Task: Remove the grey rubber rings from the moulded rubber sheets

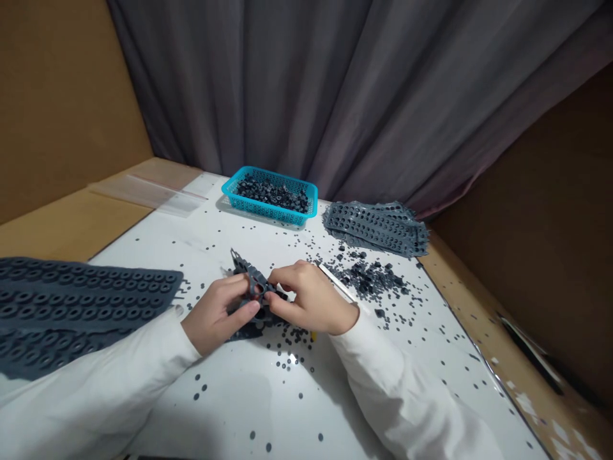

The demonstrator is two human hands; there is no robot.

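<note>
Near the middle of the white table, my left hand (221,311) is closed on a dark grey rubber sheet (242,265) with rows of holes. The sheet is bent and tilted up, its far end pointing away from me. My right hand (311,297) pinches at the same sheet from the right, thumb and forefinger close to one of its holes. Whether a loose piece sits between those fingertips is too small to tell. Small dark discs (290,361) lie under and in front of my hands.
A blue basket (306,214) of small dark parts stands at the back. Stacked punched sheets (376,227) lie back right, with a pile of dark scraps (371,275) before them. Sheets with raised rings (90,300) lie left. Clear plastic bags (158,191) lie back left. Cardboard walls flank the table.
</note>
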